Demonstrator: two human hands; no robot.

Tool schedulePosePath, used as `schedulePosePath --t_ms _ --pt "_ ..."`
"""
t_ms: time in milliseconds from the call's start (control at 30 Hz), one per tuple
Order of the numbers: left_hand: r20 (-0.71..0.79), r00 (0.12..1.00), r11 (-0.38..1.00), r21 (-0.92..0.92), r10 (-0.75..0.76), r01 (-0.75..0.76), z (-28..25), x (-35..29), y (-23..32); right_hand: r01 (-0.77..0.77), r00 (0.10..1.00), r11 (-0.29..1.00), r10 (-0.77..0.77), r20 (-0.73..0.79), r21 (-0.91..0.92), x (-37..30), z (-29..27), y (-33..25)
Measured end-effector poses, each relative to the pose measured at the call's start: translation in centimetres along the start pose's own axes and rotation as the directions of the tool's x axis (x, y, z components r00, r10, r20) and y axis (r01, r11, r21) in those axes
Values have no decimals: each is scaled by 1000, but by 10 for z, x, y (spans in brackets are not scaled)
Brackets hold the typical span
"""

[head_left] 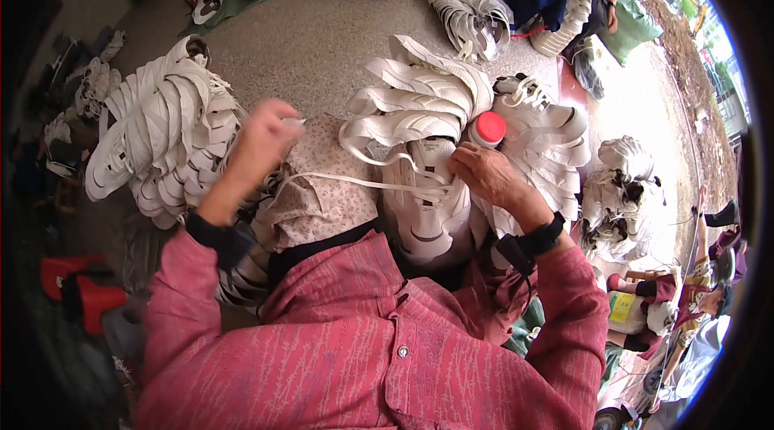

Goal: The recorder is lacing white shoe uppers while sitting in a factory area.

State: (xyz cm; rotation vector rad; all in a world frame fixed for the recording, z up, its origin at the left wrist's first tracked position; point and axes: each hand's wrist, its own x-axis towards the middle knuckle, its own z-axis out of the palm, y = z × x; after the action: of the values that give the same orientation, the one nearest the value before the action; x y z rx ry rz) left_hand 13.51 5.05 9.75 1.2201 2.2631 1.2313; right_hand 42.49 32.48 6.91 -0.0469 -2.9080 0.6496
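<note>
**Lace drawn taut across the lap, shoe upper under the right hand**

A white shoe upper [425, 196] lies on the person's lap, its long axis running near to far, one end pointing away toward the far piles. The right hand [484, 174] rests on its right edge, fingers closed together on the upper beside a red-capped bottle [487, 129]. The left hand [264, 140] is raised to the left, well apart from the shoe, fingers pinched shut on a white lace [339, 181]. That lace stretches roughly left to right, crosswise to the shoe. Stacks of white uppers [165, 136] lie on the floor at left.
</note>
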Motion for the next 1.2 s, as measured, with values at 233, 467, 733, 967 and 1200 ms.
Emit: schedulePosePath --t_ms 233,467,733,967,1200 --pt "322 840 899 -111 436 -424 113 -42 51 -66 995 988 53 88 143 -4 -9 -27" --pt "210 817 800 180 538 -573 150 -12 50 -78 995 996 75 69 46 -14 7 -40" --pt "223 858 833 223 463 -507 164 -5 51 42 997 994 -34 74 -100 -14 -15 -37" --pt "222 905 926 22 362 -376 173 -2 53 249 968 885 -209 142 -393 -4 -8 -43" --pt "302 894 933 40 330 -358 174 7 45 161 978 940 -193 -80 -300 -2 11 -31"
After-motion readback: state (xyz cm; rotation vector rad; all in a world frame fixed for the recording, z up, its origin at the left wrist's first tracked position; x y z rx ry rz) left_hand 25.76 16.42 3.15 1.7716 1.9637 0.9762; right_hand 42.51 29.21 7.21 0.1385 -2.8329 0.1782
